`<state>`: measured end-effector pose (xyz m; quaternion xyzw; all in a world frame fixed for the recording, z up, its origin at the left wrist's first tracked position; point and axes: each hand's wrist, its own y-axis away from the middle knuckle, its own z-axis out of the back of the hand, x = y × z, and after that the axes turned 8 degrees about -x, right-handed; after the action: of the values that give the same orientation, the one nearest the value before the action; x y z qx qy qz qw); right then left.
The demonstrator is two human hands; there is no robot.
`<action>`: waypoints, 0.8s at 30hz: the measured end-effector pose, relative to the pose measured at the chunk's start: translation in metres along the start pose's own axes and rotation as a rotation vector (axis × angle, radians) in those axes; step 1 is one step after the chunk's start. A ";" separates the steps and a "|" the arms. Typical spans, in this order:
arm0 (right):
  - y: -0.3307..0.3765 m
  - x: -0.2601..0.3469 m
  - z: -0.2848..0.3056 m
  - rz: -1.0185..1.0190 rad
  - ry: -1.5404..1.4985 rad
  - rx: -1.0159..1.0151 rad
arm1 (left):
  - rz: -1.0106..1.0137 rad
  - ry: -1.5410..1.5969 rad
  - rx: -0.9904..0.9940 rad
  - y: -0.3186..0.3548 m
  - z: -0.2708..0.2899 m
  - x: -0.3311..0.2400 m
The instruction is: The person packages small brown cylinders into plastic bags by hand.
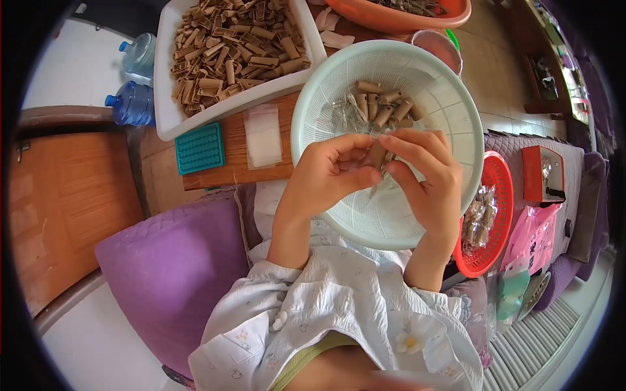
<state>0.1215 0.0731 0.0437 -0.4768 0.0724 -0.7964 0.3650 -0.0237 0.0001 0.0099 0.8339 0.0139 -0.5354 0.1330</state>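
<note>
Both my hands meet over the near part of a large pale green mesh basket point(456, 111). Between my fingertips is a small brown tube point(377, 154), tilted. My left hand point(336, 171) pinches it from the left with thumb and fingers. My right hand point(427, 164) closes on its other side, with thumb and index finger at the tube. Something clear and shiny, like thin plastic film, shows just below the fingers; its edges are hard to make out. Beyond my hands, several similar brown tubes point(385, 116) lie in the basket beside crinkled clear wrappers point(350, 111).
A white tub point(315, 39) heaped with brown pieces point(235, 55) stands at the far left. On the wooden table lie a teal ridged tray point(199, 148) and a clear bag point(263, 137). At right sits a red basket point(501, 171) of wrapped pieces. An orange basin point(398, 21) stands behind.
</note>
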 end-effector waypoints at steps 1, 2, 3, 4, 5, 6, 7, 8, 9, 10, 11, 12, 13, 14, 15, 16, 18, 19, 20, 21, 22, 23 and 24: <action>0.001 -0.001 -0.003 -0.001 0.001 0.000 | -0.012 0.020 -0.001 -0.001 0.000 0.003; 0.003 -0.002 -0.005 -0.013 -0.004 -0.018 | -0.024 0.040 -0.003 -0.002 0.001 0.004; 0.004 -0.003 -0.007 -0.026 -0.009 -0.036 | -0.023 0.040 -0.003 -0.002 0.001 0.005; 0.004 -0.004 -0.007 -0.026 -0.009 -0.037 | -0.012 0.055 -0.003 -0.003 0.001 0.005; 0.004 -0.006 -0.007 -0.019 -0.022 -0.039 | -0.002 0.071 -0.003 -0.003 0.001 0.005; 0.004 -0.007 -0.007 -0.012 -0.036 -0.041 | -0.001 0.070 -0.002 -0.003 0.001 0.005; 0.004 -0.006 -0.006 -0.012 -0.036 -0.041 | 0.001 0.050 -0.006 -0.003 0.001 0.004; 0.004 -0.006 -0.005 -0.043 -0.068 -0.025 | 0.003 0.031 -0.009 -0.003 0.002 0.004; 0.004 -0.005 -0.005 -0.074 -0.100 -0.008 | 0.003 0.030 -0.008 -0.003 0.002 0.003; 0.005 -0.006 -0.004 -0.074 -0.101 -0.008 | 0.010 0.043 -0.010 -0.003 0.002 0.003; 0.005 -0.007 -0.003 -0.104 -0.130 0.018 | 0.017 0.055 -0.011 -0.004 0.003 0.002; 0.006 -0.007 -0.003 -0.134 -0.159 0.044 | 0.017 0.055 -0.012 -0.004 0.004 0.004; 0.007 -0.008 -0.002 -0.134 -0.159 0.043 | -0.015 0.032 -0.031 -0.006 0.005 0.007; 0.007 -0.009 -0.002 -0.134 -0.174 0.047 | -0.048 0.009 -0.051 -0.006 0.005 0.008; 0.008 -0.009 -0.002 -0.133 -0.189 0.051 | -0.047 0.008 -0.051 -0.006 0.006 0.007; 0.008 -0.008 -0.001 -0.134 -0.189 0.049 | -0.018 0.007 -0.017 -0.006 0.007 0.006; 0.010 -0.007 -0.001 -0.194 -0.192 0.004 | 0.013 0.005 0.017 -0.006 0.007 0.005; 0.009 -0.006 -0.001 -0.194 -0.193 0.005 | 0.039 -0.023 0.020 -0.007 0.007 0.004; 0.009 -0.005 0.000 -0.184 -0.128 -0.026 | 0.066 -0.051 0.023 -0.007 0.007 0.004; 0.008 -0.004 0.000 -0.174 -0.063 -0.057 | 0.066 -0.051 0.022 -0.007 0.008 0.005; 0.008 -0.003 0.000 -0.174 -0.064 -0.057 | 0.059 -0.033 0.033 -0.007 0.009 0.004; 0.007 -0.002 0.000 -0.175 -0.032 -0.104 | 0.051 -0.014 0.044 -0.006 0.009 0.005; 0.007 -0.001 0.000 -0.175 0.000 -0.150 | 0.051 -0.014 0.044 -0.006 0.010 0.006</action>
<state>0.1256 0.0691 0.0397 -0.5071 0.0901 -0.8176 0.2572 -0.0310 0.0030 -0.0001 0.8328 -0.0200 -0.5380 0.1285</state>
